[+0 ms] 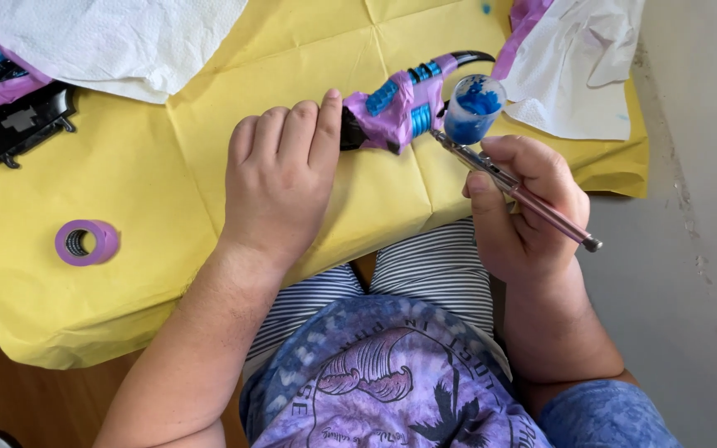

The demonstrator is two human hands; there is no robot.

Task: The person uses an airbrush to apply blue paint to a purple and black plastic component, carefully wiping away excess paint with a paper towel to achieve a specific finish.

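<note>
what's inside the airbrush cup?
The airbrush cup holds blue paint, smeared up its clear walls. How deep the paint sits can't be seen. The right hand holds the airbrush.

Grey floor [690, 249] at right, wooden surface [10, 398] lower left, daylight.

Bare yellow paper [168, 191] lies open left of the left hand [280, 178], up to the tape roll [86, 242]; tissue [574, 66] crowds beyond the airbrush [508, 178].

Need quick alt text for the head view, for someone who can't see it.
The right hand aims an airbrush with a blue-filled cup at a purple-taped part, which the left hand steadies on yellow paper. A purple tape roll lies left.
</note>
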